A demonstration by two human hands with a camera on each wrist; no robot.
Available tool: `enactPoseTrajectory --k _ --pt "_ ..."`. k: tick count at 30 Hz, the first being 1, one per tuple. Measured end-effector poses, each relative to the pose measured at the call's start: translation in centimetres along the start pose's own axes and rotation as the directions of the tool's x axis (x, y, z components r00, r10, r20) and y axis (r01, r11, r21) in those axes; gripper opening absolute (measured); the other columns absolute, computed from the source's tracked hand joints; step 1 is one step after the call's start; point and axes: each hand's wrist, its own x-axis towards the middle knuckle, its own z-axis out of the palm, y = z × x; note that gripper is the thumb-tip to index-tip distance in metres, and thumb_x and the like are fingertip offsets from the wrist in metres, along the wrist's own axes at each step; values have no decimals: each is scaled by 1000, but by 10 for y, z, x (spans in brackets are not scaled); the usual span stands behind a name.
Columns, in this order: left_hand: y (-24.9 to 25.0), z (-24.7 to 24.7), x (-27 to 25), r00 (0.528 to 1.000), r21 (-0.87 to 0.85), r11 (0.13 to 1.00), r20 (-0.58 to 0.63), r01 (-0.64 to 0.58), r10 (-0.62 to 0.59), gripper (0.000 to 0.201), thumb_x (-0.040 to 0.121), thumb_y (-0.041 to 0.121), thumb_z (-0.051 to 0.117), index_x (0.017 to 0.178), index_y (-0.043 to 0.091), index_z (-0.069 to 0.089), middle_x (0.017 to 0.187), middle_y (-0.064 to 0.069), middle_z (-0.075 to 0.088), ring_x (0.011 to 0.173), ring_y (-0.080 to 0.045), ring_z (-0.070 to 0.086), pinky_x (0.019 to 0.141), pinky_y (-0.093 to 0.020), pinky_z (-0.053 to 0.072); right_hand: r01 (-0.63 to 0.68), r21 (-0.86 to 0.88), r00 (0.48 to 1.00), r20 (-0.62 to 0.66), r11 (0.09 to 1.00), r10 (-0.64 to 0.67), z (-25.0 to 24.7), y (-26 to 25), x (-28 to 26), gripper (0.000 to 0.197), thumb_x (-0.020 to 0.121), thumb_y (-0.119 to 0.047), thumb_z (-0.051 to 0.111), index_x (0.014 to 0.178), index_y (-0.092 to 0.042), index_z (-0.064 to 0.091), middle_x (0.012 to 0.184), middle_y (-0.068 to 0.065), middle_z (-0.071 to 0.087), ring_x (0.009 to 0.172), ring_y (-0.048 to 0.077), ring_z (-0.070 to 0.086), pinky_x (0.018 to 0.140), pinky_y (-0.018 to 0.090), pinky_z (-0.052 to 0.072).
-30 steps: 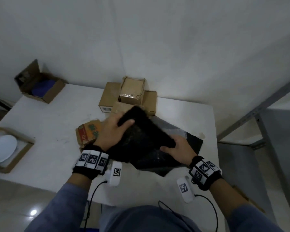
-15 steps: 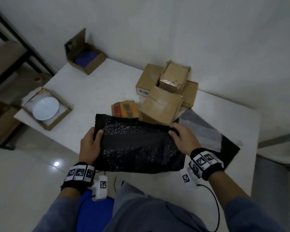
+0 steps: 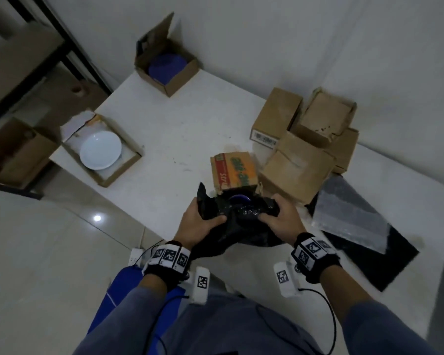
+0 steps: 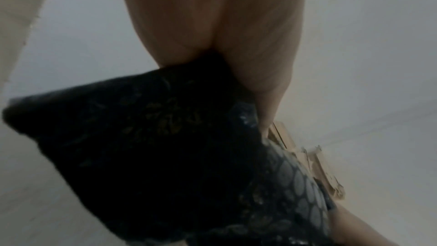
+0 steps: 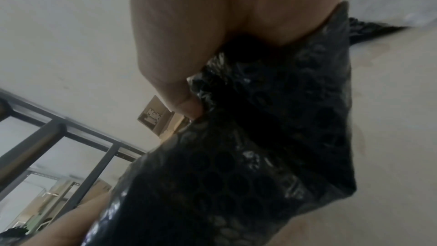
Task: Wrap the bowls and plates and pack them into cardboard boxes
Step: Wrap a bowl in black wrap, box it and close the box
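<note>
Since the earlier frame, wrap (image 3: 237, 226) has changed from a flat sheet held by its two ends to a gathered bundle around a blue bowl (image 3: 239, 200). Both hands have closed inward toward each other.

Left hand (image 3: 199, 222) clenches the left side of the wrap, thumb on top. Right hand (image 3: 280, 221) clenches the right side likewise. Wrist views confirm black bubble film pinched between thumb and fingers (image 4: 257, 74) on each side.

Bowl sits between the two hands at the near bench (image 3: 185, 129) edge, only a sliver of its blue rim showing at the far side of the bundle. Neither hand is nearer; it lies midway between them, just ahead of the fingertips. A loose point of wrap stands up above the left hand.

Judgement: wrapping is incomplete on the far side. Next fold needs to go forward over the exposed rim. Printed box (image 3: 233, 171) lies directly behind, touching or nearly so; which cannot be told.
</note>
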Motion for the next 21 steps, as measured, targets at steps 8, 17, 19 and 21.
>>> enactPoseTrajectory --k 8,17,19,21 --pt "-1 -67 35 997 87 996 -67 -26 32 64 73 30 87 128 16 56 119 1 67 109 -15 64 96 -40 53 59 -34 998 -14 998 -59 54 -24 5 20 89 -17 73 96 -20 54 88 -13 58 79 -6 54 62 6 41" --pt "41 -136 43 996 12 996 -21 -89 89 10 92 24 68 100 20 71 91 16 75 87 0 69 73 -17 53 88 -1 996 16 996 -88 -1 -53 19 24 86 -22 76 80 -20 53 77 -5 56 71 3 56 65 19 41" --pt "45 -133 47 993 -31 993 -44 -110 109 15 93 22 67 107 17 69 99 12 72 90 -1 68 76 -19 54 90 -83 994 -50 993 -94 -9 -62 27 24 86 -26 76 87 -17 54 80 -7 56 73 2 54 66 15 39" --pt "43 -127 54 989 7 991 -62 -134 134 16 93 21 67 109 15 67 102 8 70 94 -5 66 79 -23 53 66 -251 993 -75 966 -87 -8 -72 35 26 88 -30 74 97 -21 52 85 -16 52 73 -4 47 63 10 36"
